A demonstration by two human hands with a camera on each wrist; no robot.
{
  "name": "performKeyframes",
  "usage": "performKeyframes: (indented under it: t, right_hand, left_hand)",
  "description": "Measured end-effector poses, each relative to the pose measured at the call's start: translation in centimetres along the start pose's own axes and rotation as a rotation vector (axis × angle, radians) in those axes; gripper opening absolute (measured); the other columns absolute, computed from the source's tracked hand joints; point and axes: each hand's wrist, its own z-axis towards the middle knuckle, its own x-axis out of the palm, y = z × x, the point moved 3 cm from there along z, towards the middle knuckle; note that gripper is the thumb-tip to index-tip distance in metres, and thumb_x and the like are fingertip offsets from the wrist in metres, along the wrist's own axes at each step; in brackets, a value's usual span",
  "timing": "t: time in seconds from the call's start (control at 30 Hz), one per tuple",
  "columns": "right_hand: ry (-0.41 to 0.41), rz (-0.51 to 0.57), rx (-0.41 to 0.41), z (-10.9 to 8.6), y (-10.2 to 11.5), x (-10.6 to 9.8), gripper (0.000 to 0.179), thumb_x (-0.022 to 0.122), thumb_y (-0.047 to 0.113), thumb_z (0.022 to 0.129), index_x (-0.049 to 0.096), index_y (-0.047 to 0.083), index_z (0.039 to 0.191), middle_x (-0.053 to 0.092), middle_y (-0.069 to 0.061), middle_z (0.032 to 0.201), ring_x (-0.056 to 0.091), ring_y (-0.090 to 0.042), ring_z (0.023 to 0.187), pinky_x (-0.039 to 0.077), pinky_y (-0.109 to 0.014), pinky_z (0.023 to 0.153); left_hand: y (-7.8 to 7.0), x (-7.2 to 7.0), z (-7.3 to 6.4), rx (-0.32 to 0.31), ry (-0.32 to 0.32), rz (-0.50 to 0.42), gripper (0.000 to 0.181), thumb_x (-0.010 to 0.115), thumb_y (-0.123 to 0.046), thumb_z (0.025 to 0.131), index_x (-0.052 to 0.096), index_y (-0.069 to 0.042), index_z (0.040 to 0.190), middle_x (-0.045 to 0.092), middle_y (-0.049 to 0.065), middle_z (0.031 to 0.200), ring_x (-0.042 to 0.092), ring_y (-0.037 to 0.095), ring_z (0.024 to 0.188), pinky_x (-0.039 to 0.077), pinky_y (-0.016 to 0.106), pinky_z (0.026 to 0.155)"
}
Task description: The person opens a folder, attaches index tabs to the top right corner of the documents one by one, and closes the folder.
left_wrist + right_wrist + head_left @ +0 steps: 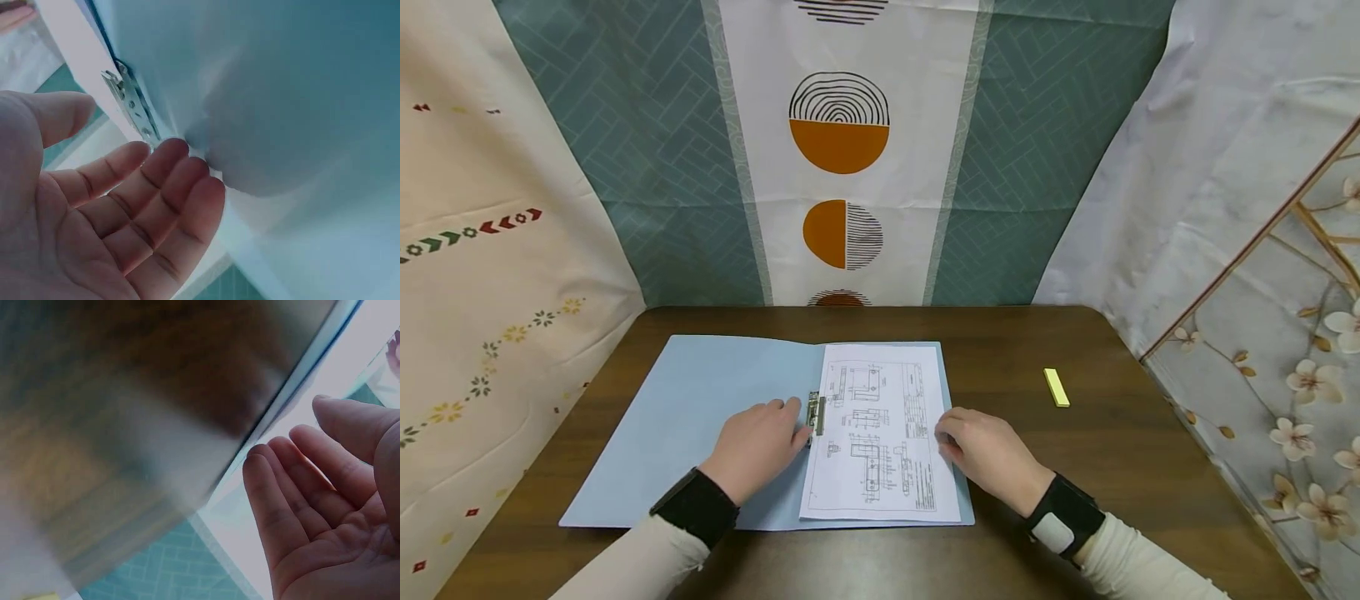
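Head view: folder (pixel 688 408) lies beneath left hand (pixel 756 448).

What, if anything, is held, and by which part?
Nothing appears held; the left hand is beside the metal clip, the right hand at the edge of the paper.

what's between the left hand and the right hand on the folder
In the head view, the metal clip and the white paper with printed drawings lie between the left hand and right hand, over the open blue folder.
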Motion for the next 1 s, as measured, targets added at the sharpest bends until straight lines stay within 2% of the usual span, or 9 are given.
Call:
performKeyframes:
  t: [0.1,0.2,0.53,0.73,0.9,1.0]
  right_hand:
    - [0.005,0.003,0.005,0.0,0.0,0.3,0.027,0.095,0.014,0.089,0.081,0.008,0.112,0.076,-0.004,0.109,0.067,-0.017,0.089,0.064,-0.038,0.09]
    - [0.0,-0.003,0.014,-0.1,-0.1,0.4,0.029,0.095,0.017,0.089,0.081,0.01,0.114,0.077,-0.004,0.111,0.068,-0.017,0.09,0.064,-0.038,0.091]
    - [-0.002,0.003,0.022,-0.2,-0.3,0.2,0.036,0.094,0.018,0.091,0.08,0.006,0.121,0.077,-0.008,0.121,0.073,-0.022,0.099,0.063,-0.043,0.095]
    - [-0.01,-0.013,0.039,-0.4,-0.7,0.1,0.051,0.093,0.023,0.093,0.074,0.003,0.137,0.074,-0.014,0.137,0.074,-0.028,0.12,0.06,-0.046,0.102]
    - [-0.004,-0.028,0.03,-0.7,-1.8,0.0,0.073,0.092,0.032,0.094,0.062,0.0,0.153,0.064,-0.017,0.153,0.066,-0.031,0.137,0.057,-0.048,0.107]
    - [-0.008,-0.041,0.038,-1.2,-2.8,-0.3,0.08,0.09,0.036,0.095,0.056,0.0,0.159,0.057,-0.019,0.161,0.059,-0.035,0.145,0.053,-0.051,0.111]
  left_hand:
    - [-0.6,0.3,1.2,-0.025,0.02,-0.054,0.033,0.082,-0.028,0.102,0.074,0.001,0.113,0.06,0.005,0.074,0.052,0.019,0.062,0.046,0.033,0.056]
    - [-0.8,0.9,1.9,-0.054,0.042,-0.075,0.031,0.081,-0.028,0.103,0.074,0.001,0.11,0.059,0.005,0.073,0.052,0.019,0.063,0.044,0.033,0.056]
    - [-0.8,1.8,2.3,-0.098,0.081,-0.134,0.034,0.076,-0.028,0.105,0.074,0.003,0.119,0.063,0.01,0.082,0.054,0.022,0.068,0.047,0.035,0.059]
    - [-0.8,2.2,2.2,-0.106,0.08,-0.15,0.036,0.077,-0.028,0.105,0.073,0.003,0.122,0.063,0.011,0.084,0.054,0.023,0.071,0.048,0.036,0.061]
    - [-0.8,2.2,2.1,-0.105,0.087,-0.136,0.037,0.076,-0.029,0.106,0.071,0.004,0.123,0.062,0.011,0.085,0.054,0.023,0.07,0.048,0.035,0.061]
    - [-1.1,2.2,2.2,-0.098,0.087,-0.127,0.038,0.075,-0.028,0.106,0.071,0.005,0.123,0.061,0.012,0.084,0.054,0.023,0.07,0.048,0.035,0.06]
